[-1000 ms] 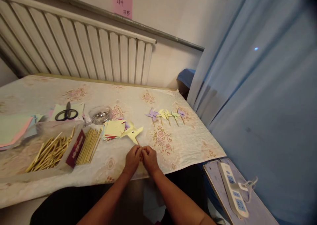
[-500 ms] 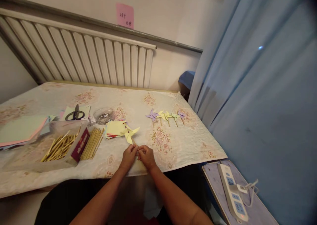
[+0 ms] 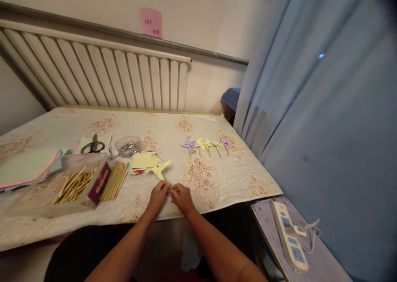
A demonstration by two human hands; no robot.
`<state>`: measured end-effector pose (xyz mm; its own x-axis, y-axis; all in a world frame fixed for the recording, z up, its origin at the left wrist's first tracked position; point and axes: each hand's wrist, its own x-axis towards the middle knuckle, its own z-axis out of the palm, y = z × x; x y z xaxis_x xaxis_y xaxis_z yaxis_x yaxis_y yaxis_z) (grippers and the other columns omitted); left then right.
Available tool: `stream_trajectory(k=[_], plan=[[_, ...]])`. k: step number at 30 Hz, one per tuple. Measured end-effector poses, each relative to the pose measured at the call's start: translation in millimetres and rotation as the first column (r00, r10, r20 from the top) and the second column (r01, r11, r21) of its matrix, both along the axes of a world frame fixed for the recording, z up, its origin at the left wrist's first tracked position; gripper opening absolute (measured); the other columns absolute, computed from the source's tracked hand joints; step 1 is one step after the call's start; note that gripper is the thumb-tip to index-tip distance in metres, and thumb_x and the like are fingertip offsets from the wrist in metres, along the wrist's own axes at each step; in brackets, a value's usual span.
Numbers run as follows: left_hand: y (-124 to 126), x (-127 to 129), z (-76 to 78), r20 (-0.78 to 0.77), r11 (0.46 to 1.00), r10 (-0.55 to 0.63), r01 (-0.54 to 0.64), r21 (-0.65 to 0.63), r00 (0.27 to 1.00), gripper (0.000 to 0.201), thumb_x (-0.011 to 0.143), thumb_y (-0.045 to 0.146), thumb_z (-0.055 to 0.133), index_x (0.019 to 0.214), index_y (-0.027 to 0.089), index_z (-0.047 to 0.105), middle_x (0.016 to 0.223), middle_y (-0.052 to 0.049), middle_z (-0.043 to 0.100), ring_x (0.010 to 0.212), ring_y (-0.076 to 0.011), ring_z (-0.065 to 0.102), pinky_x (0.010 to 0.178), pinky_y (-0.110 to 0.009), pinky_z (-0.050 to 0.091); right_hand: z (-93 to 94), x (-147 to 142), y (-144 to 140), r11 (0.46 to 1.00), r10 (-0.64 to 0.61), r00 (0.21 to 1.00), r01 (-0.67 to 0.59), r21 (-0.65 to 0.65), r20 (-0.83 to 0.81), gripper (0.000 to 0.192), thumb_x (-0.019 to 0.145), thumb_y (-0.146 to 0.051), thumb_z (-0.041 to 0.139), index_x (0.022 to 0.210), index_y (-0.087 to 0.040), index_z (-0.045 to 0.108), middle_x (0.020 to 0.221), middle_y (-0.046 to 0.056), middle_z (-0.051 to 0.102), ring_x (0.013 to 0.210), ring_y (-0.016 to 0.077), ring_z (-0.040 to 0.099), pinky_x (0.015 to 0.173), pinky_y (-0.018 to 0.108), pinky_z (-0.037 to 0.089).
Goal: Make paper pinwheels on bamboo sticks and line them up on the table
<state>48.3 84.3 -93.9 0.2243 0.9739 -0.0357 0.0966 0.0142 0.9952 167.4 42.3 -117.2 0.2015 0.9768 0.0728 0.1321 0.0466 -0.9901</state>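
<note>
A yellow paper pinwheel on a thin stick is held near the table's front edge, its head pointing away from me. My left hand pinches the stick below the paper vanes. Close beside it, my right hand has its fingers closed around the lower end of the same stick. Just behind the vanes lies a stack of coloured paper squares, yellow on top, partly overlapped by the pinwheel in view. A dark spot shows at the pinwheel's centre.
To the left, a clear plastic box contains wooden sticks, with more sticks beside it. Behind are scissors, a bowl of small metal pieces and paper sheets. Several pinwheels lie right. A power strip sits lower right.
The pinwheel's head has turned slightly, its dark centre now showing more plainly. Both hands stay on the stick near the same spot. The whole view has shifted a little.
</note>
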Motion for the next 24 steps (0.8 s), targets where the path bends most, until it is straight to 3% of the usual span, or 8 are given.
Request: stream_trajectory(k=[13,24], plan=[[0.9,-2.1,-0.4,-0.005,0.999,-0.032,0.032,0.017,0.999,0.032,0.076,0.049,0.06,0.066,0.019,0.056,0.058,0.003,0.053,0.059,-0.0146,0.049,0.062,-0.027,0.039,7.3,0.1,0.4,0.999,0.026,0.999,-0.025,-0.039,0.018,0.007,0.078,-0.026,0.061,0.076,-0.02,0.063,0.059,-0.004,0.06,0.045,0.0087,0.052,0.037,0.016,0.041],[6.1,-2.4,-13.1,-0.072,0.997,-0.061,0.065,0.051,0.996,0.028,0.08,0.045,0.055,0.069,0.019,0.054,0.061,0.004,0.053,0.063,-0.0149,0.05,0.064,-0.027,0.039,7.3,1.4,4.5,0.996,0.033,0.996,-0.026,-0.085,0.088,0.005,0.079,-0.019,0.058,0.075,-0.019,0.061,0.061,-0.005,0.061,0.046,0.0075,0.052,0.043,0.016,0.041]])
